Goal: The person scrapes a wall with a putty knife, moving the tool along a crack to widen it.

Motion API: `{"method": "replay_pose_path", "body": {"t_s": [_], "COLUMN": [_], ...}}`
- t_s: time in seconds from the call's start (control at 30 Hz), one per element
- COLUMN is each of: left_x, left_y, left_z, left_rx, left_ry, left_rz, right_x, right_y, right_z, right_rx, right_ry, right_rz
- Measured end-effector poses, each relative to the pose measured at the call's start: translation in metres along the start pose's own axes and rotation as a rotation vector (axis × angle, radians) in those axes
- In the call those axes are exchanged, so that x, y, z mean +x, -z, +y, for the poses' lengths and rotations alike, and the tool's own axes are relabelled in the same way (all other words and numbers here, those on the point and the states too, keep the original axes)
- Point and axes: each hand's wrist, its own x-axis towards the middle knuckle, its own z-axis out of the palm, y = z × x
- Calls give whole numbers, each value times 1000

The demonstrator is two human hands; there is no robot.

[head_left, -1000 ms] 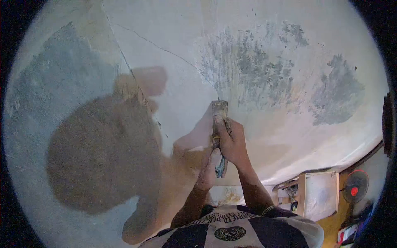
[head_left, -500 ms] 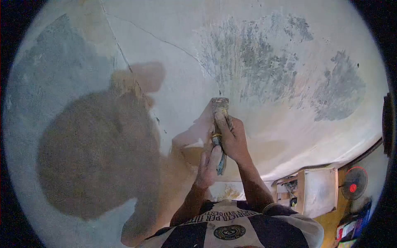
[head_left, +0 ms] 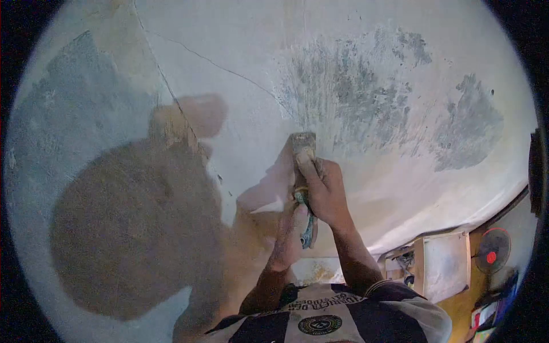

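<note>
Both hands are on a worn scraper (head_left: 307, 231), whose wide dirty blade meets the pale wall (head_left: 240, 51). My right hand (head_left: 327, 194) is closed around its upper part, thumb stretched along the blade. Lower down, my left hand (head_left: 290, 231) is closed on the blue-green handle, its thumb lying along it. Just above the blade, a grey scraped patch (head_left: 366, 80) shows streaks of flaked paint. A thin crack (head_left: 220, 64) runs down from the upper left toward the blade.
Another grey patch (head_left: 472, 126) lies on the wall at right, and a large one (head_left: 74, 86) at far left. My shadow (head_left: 137, 228) covers the lower left. A wooden cabinet (head_left: 445, 266), a fan (head_left: 492, 251) and colourful items (head_left: 486, 314) stand at lower right.
My left hand has moved slightly up the handle and wraps it more closely. The blade sits a touch higher in view. My right hand keeps its hold.
</note>
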Motion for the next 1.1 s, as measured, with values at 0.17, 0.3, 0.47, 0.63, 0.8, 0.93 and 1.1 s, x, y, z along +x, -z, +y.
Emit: {"method": "replay_pose_path", "body": {"t_s": [0.17,0.3,0.47,0.63,0.8,0.93,1.1], "left_x": [-5,-5,3,-1,5,2,21], "left_y": [9,12,7,13,6,7,-1], "left_z": [-12,-12,-18,-23,-19,-20,-32], "left_rx": [42,31,76,67,34,-23,130], "left_ry": [52,78,71,55,38,-11,-281], "left_rz": [6,20,127,51,52,5,236], "right_x": [-8,-3,-1,-6,-2,-7,3], "right_y": [3,1,2,2,1,1,3], "right_z": [-5,1,7,10,-10,-10,-14], "right_rx": [43,30,-36,-61,17,-25,-100], "right_ry": [-65,-69,-1,-33,-27,39,78], "right_rz": [-32,-15,-4,1,17,21,29]}}
